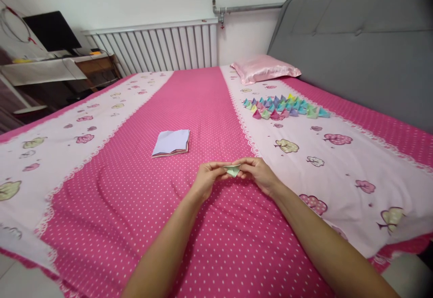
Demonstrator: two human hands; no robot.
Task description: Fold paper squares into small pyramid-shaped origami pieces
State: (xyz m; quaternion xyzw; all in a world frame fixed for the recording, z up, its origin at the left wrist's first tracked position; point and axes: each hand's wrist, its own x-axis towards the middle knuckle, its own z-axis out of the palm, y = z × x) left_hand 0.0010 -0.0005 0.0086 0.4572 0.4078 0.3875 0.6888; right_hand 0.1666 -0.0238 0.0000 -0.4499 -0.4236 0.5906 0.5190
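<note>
Between my two hands, above the pink dotted bedspread, is a small folded piece of light green paper (233, 170) with a point facing down. My left hand (210, 177) pinches its left end, and my right hand (254, 171) pinches the right end. The fingertips of both hands nearly meet along its top edge. A stack of square paper (172, 142), pale lilac on top, lies on the bed beyond my left hand. Farther off to the right, several small folded paper shapes (284, 106) in blue, green, pink, yellow and purple stand in rows.
The bedspread (203, 104) stretches out all around. A pink pillow (265, 68) lies at the far right against a grey headboard (355, 45). Behind the bed are a white radiator (162, 48) and a pipe. At the far left, a desk (43, 70) holds a black monitor (52, 31).
</note>
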